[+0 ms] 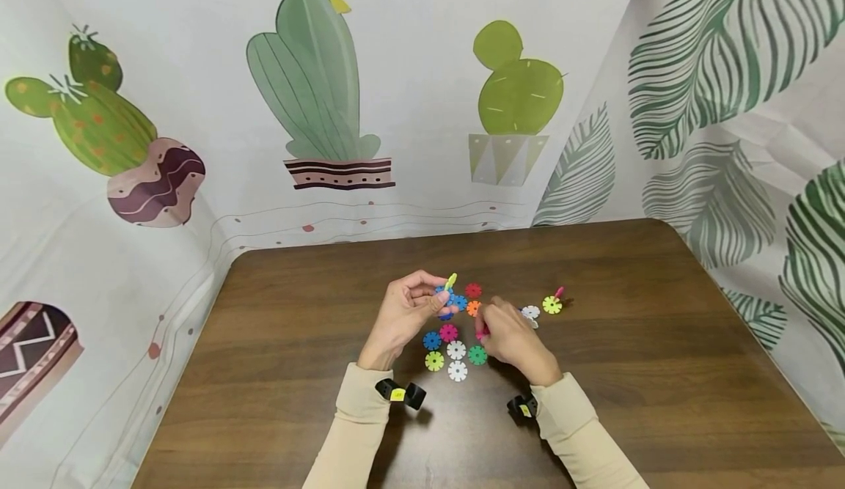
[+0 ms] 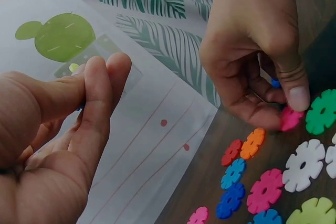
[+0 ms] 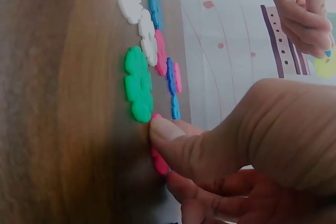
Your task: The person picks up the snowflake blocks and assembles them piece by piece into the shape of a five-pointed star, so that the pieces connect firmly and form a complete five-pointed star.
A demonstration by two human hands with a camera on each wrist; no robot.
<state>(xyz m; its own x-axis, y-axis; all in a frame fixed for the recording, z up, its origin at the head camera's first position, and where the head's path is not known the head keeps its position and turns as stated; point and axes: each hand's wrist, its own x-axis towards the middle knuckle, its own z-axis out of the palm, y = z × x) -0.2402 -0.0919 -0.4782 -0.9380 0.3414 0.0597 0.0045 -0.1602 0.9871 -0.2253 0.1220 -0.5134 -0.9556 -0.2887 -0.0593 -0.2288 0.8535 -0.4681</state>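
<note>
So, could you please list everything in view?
Table: one, brown, lower half
Printed plants: several, green, on the backdrop
Loose discs: eleven; three blue, two pink, two white, single red, orange, green, yellow; on table
Joined discs: two, yellow and pink, farthest right
Half-hidden discs: count unclear, white and blue, beside right hand
Held cluster: count unclear, yellow and blue, in left hand
Pinched disc: one, pink, in right hand
Wrist cameras: two, black, at sleeves
Sleeves: two, cream, bottom centre
Left hand: one, bare, raised
Right hand: one, bare, low
</note>
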